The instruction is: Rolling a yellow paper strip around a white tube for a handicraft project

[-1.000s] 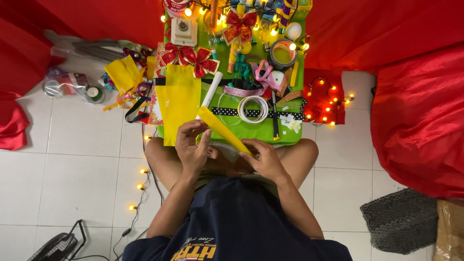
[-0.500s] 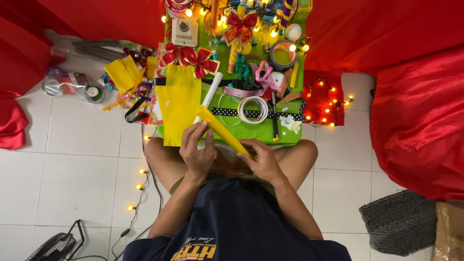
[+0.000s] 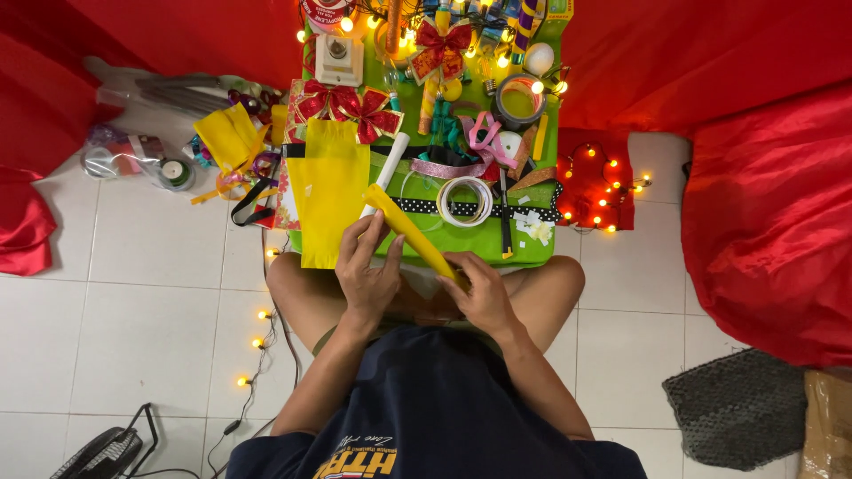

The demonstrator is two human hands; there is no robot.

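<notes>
Above the lap, the yellow roll point(image 3: 410, 232) lay slanted between both hands: left hand point(image 3: 368, 270) grasped its far upper end, right hand point(image 3: 479, 293) gripped its near lower end.

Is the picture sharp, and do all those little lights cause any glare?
Head view: evenly lit and sharp on both hands, left and right, rolling the yellow strip; the fairy lights bloom into small glowing halos; tile lines on the floor bow slightly near the edges; shadows are soft.
</notes>
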